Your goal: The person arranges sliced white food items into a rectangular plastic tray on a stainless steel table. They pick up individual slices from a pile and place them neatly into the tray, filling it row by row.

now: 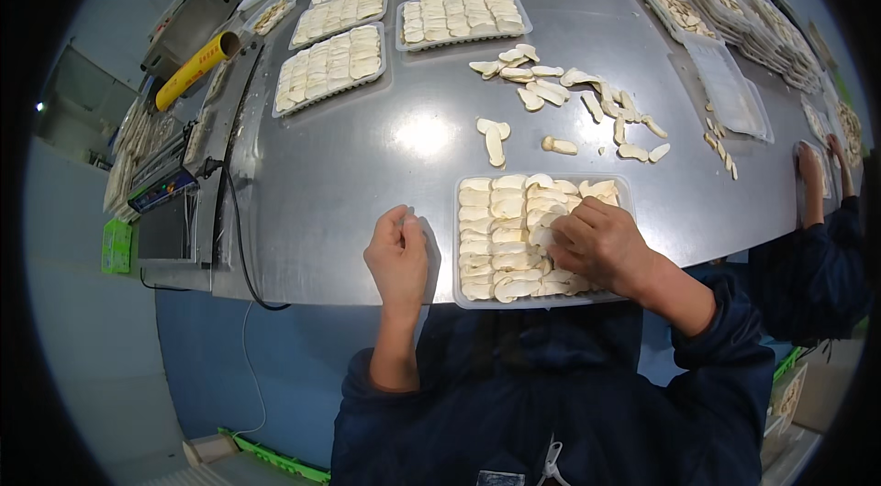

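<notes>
Right before me, at the table's front edge, a clear plastic tray [457,238] holds columns of overlapping pale mushroom slices [509,207]. Over the tray's right half is my right hand [599,245], its fingertips closed on a mushroom slice [542,235] in the middle columns. The hand hides part of the columns beneath it. My left hand [397,255] is apart from the tray, to its left, with the fingers curled in and nothing visible in them. Beyond the tray, loose mushroom slices [547,92] lie scattered, with a short stubby piece [559,145] nearer to me.
Several filled trays [330,69] stand at the back left. A machine with a control panel [165,190], a black cable [237,245] and a yellow tube [196,73] line the left. Stacked trays [750,18] and an empty tray [729,87] are at right, near a co-worker's hands [812,173].
</notes>
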